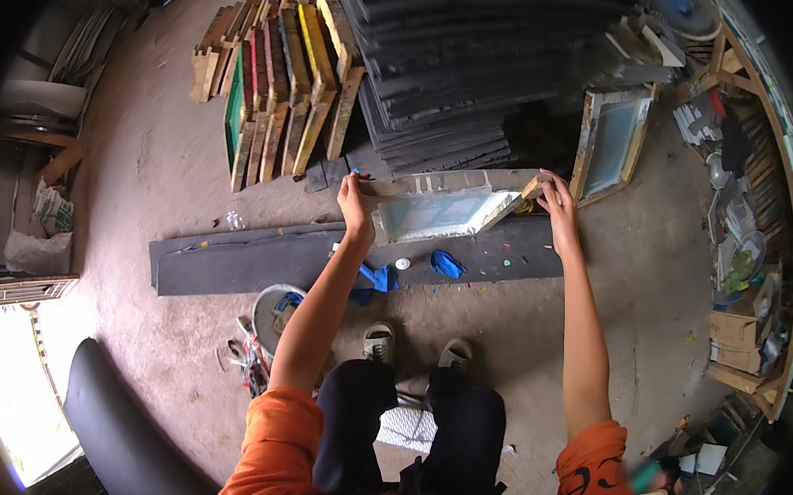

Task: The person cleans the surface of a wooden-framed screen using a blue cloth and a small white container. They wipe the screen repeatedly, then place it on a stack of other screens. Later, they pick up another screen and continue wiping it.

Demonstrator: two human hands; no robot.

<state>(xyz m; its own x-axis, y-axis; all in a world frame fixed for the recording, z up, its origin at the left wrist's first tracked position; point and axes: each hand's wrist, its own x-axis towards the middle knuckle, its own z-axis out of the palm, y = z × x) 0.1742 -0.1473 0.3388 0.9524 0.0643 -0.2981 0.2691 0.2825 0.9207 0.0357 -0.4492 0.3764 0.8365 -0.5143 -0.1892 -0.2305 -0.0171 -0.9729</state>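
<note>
Between my two hands is a wooden screen-printing frame with pale bluish mesh, held tilted above a long dark sheet on the floor. My left hand is closed on its left end, and a small bit of blue shows at the fingertips. At the other end my right hand grips the frame's corner, fingers bent over the wood. On the dark sheet below lie crumpled blue cloths and a small white round lid. The underside of the frame is hidden.
Beyond stand a row of wooden frames and a tall stack of black sheets. Another mesh frame leans at right. A bucket sits near my left forearm. Cluttered shelving lines the far right; a black rolled sheet lies lower left.
</note>
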